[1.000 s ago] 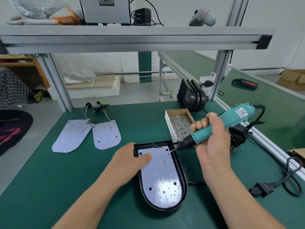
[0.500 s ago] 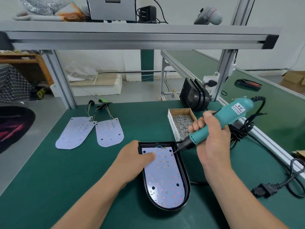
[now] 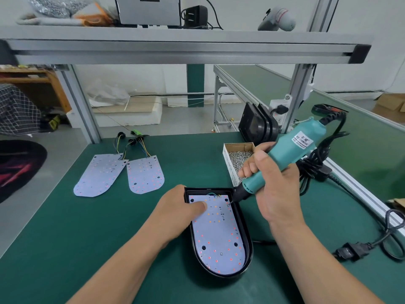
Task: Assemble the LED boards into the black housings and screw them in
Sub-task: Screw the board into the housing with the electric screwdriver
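Bare green mat (image 3: 72, 238) left of my left hand (image 3: 182, 208): free passage. 2 spare LED boards (image 3: 98, 174) occupy back-left. Right of my right hand (image 3: 276, 189): screw box (image 3: 229, 165) just behind, coiled cable (image 3: 311, 170) beside, plug (image 3: 350, 251) near front-right. Shelf beam (image 3: 175, 49) overhead.

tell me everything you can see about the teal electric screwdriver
The electric screwdriver has a teal plastic-looking body with a white printed label near its rear, a black nose and a thin metal bit. A black cord leaves its rear end. It is tilted, rear up and right, bit pointing down-left. The right hand grips its lower body. The bit tip meets the far right corner of the LED board in the black housing.
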`<state>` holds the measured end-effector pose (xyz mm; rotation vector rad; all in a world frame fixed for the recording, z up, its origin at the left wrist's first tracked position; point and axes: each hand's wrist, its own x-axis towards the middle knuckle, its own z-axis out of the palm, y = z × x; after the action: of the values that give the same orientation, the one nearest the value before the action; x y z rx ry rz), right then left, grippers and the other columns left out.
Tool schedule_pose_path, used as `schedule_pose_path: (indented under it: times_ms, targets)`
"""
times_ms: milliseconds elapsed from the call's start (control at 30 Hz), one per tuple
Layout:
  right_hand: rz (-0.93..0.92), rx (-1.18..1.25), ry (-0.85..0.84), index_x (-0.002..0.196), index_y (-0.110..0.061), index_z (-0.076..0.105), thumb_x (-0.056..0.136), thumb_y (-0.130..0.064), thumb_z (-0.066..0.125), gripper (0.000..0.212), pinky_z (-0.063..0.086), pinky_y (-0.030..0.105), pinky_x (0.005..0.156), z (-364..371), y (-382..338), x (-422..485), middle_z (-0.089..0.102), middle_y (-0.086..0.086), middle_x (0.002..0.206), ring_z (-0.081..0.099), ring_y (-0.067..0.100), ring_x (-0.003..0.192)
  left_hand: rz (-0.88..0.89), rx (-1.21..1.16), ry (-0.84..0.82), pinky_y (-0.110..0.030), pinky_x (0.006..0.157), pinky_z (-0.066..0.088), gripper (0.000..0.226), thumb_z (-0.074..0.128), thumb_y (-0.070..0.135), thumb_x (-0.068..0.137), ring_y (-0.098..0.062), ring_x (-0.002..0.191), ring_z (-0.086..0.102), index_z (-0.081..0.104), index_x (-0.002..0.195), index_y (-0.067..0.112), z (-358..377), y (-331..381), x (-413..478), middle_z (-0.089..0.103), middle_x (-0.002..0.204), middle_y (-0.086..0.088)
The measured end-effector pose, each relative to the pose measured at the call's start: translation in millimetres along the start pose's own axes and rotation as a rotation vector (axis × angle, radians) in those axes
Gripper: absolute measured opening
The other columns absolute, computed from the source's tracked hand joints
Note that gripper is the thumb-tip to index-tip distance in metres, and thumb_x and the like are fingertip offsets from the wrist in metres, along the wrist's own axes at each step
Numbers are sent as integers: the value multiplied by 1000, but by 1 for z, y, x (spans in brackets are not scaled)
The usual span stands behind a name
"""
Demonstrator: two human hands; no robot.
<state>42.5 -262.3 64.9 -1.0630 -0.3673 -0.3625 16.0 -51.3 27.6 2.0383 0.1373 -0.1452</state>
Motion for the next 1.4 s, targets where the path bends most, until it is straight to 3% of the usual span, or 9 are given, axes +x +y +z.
schedule_pose_path:
  times_ms: [100, 300, 400, 767, 867, 1000, 1133, 1233, 1400]
  targets:
    - [5, -38, -55, 87, -19, 62, 93, -16, 65, 8, 51, 39, 66, 2, 1, 0, 47, 4, 71, 47, 23, 63, -10, -8, 4, -29, 67, 50, 38, 72, 48, 68, -3, 63, 59, 66, 92, 20, 0, -1, 1, 69, 76, 13]
    - [50, -72, -121, 88, -16, 58, 93, -18, 68, 12, 49, 38, 59, 7, 5, 5, 45, 4, 66, 45, 24, 56, -27, -10, -9, -44, 86, 61, 43, 73, 47, 67, -25, 89, 73, 68, 100, 20, 1, 0, 1, 76, 98, -1]
    - [90, -76, -151, 87, -17, 57, 92, -15, 67, 12, 48, 36, 57, 9, 7, 10, 45, 3, 64, 44, 24, 54, -35, -14, -12, -36, 75, 56, 42, 73, 46, 67, -20, 74, 67, 67, 99, 19, 1, 0, 1, 75, 97, -5]
    - [34, 44, -149, 97, -16, 65, 90, -16, 66, 7, 52, 41, 69, 3, -8, 15, 47, 5, 68, 47, 24, 61, -23, 8, -25, -51, 94, 58, 43, 71, 43, 70, -31, 100, 72, 70, 104, 16, -1, 6, -4, 77, 102, -5]
    - [-8, 163, -136, 103, -17, 64, 99, -19, 61, 4, 54, 40, 76, 4, -9, 15, 48, 2, 73, 51, 20, 67, -11, 46, -50, -48, 93, 59, 45, 69, 59, 75, -21, 98, 73, 70, 103, 24, -3, 5, -5, 77, 101, 4]
    - [139, 337, -30, 98, -17, 65, 99, -25, 63, 8, 55, 35, 74, 3, 2, 10, 48, -1, 72, 51, 16, 65, -25, 135, 57, -30, 78, 47, 64, 41, 90, 86, 2, 90, 63, 64, 109, 35, -16, 5, -4, 71, 99, 17]
    - [201, 448, 75, 94, -18, 68, 102, -24, 61, 12, 54, 32, 75, -6, 4, 12, 48, -3, 73, 50, 13, 66, -83, -365, 241, -23, 48, 41, 21, 51, 21, 108, -10, 51, 49, 62, 125, 18, -39, 2, 11, 73, 81, -1]
    - [204, 470, 111, 92, -18, 67, 101, -23, 62, 11, 54, 31, 74, -8, 4, 14, 48, -3, 73, 49, 13, 65, -161, -886, 145, -20, 55, 55, 34, 43, -14, 103, -14, 73, 67, 58, 132, -4, -50, 3, 13, 72, 105, -19]
    - [205, 457, 112, 95, -16, 62, 95, -22, 69, 9, 54, 33, 75, -8, 5, 13, 48, -1, 73, 50, 15, 66, -198, -1277, -90, -34, 87, 65, 39, 28, -25, 97, -42, 112, 75, 54, 127, -19, -47, 3, 11, 69, 119, -40]
